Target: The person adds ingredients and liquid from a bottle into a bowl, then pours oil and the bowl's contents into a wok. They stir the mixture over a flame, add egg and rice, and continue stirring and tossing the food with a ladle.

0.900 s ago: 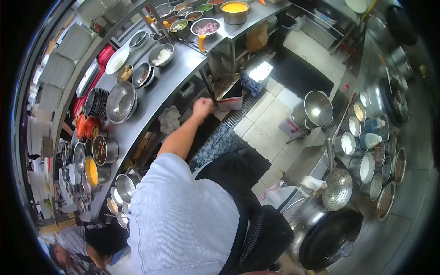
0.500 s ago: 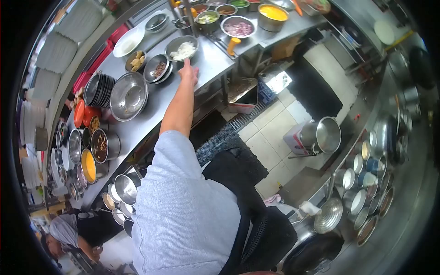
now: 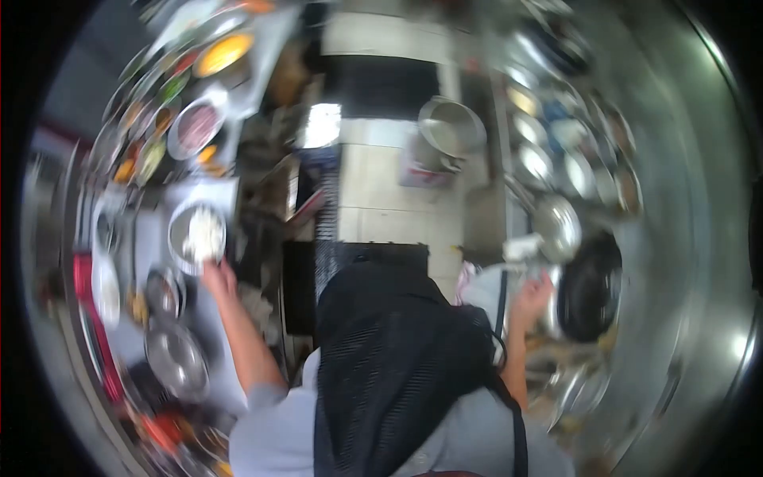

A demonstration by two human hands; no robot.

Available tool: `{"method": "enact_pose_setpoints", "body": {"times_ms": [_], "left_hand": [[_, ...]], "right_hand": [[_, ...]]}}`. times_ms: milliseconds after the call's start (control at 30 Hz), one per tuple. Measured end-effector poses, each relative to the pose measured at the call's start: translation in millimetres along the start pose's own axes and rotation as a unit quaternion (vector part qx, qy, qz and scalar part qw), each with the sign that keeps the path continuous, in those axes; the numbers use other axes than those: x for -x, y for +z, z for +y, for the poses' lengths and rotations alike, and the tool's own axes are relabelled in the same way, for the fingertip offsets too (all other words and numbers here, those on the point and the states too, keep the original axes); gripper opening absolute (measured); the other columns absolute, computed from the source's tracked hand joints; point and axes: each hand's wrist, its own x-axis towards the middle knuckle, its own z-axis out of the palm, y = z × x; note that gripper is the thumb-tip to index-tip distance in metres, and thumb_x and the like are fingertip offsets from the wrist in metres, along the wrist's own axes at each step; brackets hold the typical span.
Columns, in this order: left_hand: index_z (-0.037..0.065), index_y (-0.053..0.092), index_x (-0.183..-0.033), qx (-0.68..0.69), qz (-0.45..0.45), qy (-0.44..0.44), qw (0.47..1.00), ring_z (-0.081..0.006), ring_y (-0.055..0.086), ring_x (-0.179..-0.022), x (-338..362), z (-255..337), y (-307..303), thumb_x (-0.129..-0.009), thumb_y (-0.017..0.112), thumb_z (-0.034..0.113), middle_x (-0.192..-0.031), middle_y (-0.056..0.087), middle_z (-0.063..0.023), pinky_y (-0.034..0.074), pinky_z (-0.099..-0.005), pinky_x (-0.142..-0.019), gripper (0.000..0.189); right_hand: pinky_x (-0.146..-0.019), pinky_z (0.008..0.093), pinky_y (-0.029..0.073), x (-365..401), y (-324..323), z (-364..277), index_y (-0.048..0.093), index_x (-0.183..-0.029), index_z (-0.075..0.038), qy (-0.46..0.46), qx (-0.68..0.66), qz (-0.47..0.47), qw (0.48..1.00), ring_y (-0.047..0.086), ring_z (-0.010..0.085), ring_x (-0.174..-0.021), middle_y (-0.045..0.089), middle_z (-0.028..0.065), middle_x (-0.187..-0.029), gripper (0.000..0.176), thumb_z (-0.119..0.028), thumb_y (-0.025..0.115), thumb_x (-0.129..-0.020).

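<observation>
And there it was, a pale grey-blue shirt, its short left sleeve leaving the forearm bare! Over it went a big black garment, broad across the front, fine rows of mesh-like texture running over the cloth, and a narrow black strap down the right side! Left hand and right hand, both bare, both blurred

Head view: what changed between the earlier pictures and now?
The left hand has moved from beside the counter to the rim of the metal bowl of white food; grip unclear. The right hand has come into view near the dark wok. The view turned right. The large pot stayed put.
</observation>
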Motion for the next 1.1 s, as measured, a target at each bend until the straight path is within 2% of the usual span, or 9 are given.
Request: {"method": "enact_pose_setpoints", "body": {"times_ms": [100, 200, 400, 600, 667, 700, 867, 1000, 1100], "left_hand": [[-0.006, 0.046, -0.133, -0.156, -0.031, -0.081, 0.984, -0.0285, 0.058, -0.115, 85, -11, 30, -0.089, 0.051, 0.001, -0.130, 0.055, -0.0172, 0.050, -0.0411, -0.094, 0.045], [0.003, 0.052, -0.125, -0.180, -0.147, -0.168, 0.958, -0.0203, 0.064, -0.094, 151, -35, 91, -0.084, 0.054, -0.003, -0.119, 0.061, -0.0109, 0.056, -0.0311, -0.064, 0.042], [0.002, 0.052, -0.122, -0.222, -0.306, -0.238, 0.895, -0.0177, 0.065, -0.086, 205, -111, 216, -0.085, 0.053, -0.002, -0.109, 0.065, -0.0077, 0.055, -0.0306, -0.065, 0.038], [0.000, 0.053, -0.120, -0.264, -0.394, -0.253, 0.843, -0.0162, 0.064, -0.088, 232, -164, 353, -0.085, 0.051, -0.004, -0.108, 0.065, -0.0085, 0.053, -0.0285, -0.069, 0.035], [0.001, 0.054, -0.118, -0.279, -0.410, -0.248, 0.833, -0.0144, 0.064, -0.086, 231, -189, 387, -0.085, 0.051, -0.005, -0.105, 0.065, -0.0069, 0.053, -0.0281, -0.071, 0.034], [0.001, 0.053, -0.118, -0.285, -0.425, -0.252, 0.822, -0.0152, 0.064, -0.083, 233, -195, 403, -0.085, 0.051, -0.004, -0.105, 0.065, -0.0074, 0.053, -0.0277, -0.069, 0.033], [0.002, 0.053, -0.119, -0.264, -0.461, -0.261, 0.806, -0.0122, 0.063, -0.078, 258, -220, 480, -0.088, 0.049, -0.002, -0.105, 0.065, -0.0069, 0.053, -0.0256, -0.068, 0.031], [0.002, 0.054, -0.117, -0.270, -0.434, -0.269, 0.816, -0.0079, 0.060, -0.076, 274, -237, 513, -0.089, 0.050, -0.003, -0.100, 0.065, -0.0039, 0.050, -0.0230, -0.066, 0.029], [0.003, 0.055, -0.116, -0.268, -0.466, -0.271, 0.798, -0.0079, 0.060, -0.078, 256, -260, 511, -0.089, 0.050, -0.003, -0.099, 0.066, -0.0033, 0.049, -0.0229, -0.068, 0.028]], "right_hand": [[-0.064, 0.0236, 0.048, 14, 40, -13, 0.053, -0.129, -0.002, 0.005, -0.052, -0.048, 0.997, 0.055, 0.0121, -0.080, 0.057, 0.0070, -0.101, 0.037, -0.008, 0.059, -0.093], [-0.061, 0.0226, 0.048, 9, 80, -4, 0.051, -0.131, -0.002, 0.038, -0.066, -0.092, 0.993, 0.057, 0.0116, -0.075, 0.059, 0.0060, -0.095, 0.039, -0.008, 0.060, -0.093], [-0.050, 0.0256, 0.047, -112, 132, 2, 0.036, -0.142, 0.002, 0.350, -0.331, -0.039, 0.876, 0.055, 0.0104, -0.060, 0.057, 0.0039, -0.082, 0.060, -0.016, 0.066, -0.093], [-0.049, 0.0261, 0.045, -265, 188, 91, 0.048, -0.134, 0.004, 0.337, -0.500, 0.025, 0.798, 0.054, 0.0090, -0.059, 0.057, 0.0035, -0.079, 0.051, -0.020, 0.066, -0.093], [-0.056, 0.0304, 0.048, -292, 186, 85, 0.060, -0.122, 0.001, 0.247, -0.207, -0.053, 0.945, 0.060, 0.0146, -0.064, 0.060, 0.0069, -0.081, 0.036, -0.020, 0.064, -0.094], [-0.067, 0.0350, 0.050, -295, 184, 87, 0.066, -0.113, -0.003, 0.047, -0.067, -0.018, 0.996, 0.064, 0.0238, -0.076, 0.063, 0.0109, -0.088, 0.025, -0.018, 0.060, -0.095], [-0.077, 0.0407, 0.050, -298, 105, 18, 0.065, -0.109, -0.003, -0.160, 0.047, -0.098, 0.981, 0.061, 0.0329, -0.087, 0.062, 0.0140, -0.096, 0.018, -0.012, 0.059, -0.094], [-0.077, 0.0387, 0.050, -292, 93, 38, 0.064, -0.109, -0.001, -0.173, 0.070, -0.206, 0.961, 0.062, 0.0311, -0.086, 0.062, 0.0146, -0.096, 0.018, -0.010, 0.058, -0.095], [-0.074, 0.0325, 0.051, -316, 112, 19, 0.063, -0.110, 0.001, 0.093, -0.107, -0.131, 0.981, 0.065, 0.0236, -0.084, 0.065, 0.0143, -0.098, 0.020, -0.012, 0.053, -0.099]]}}
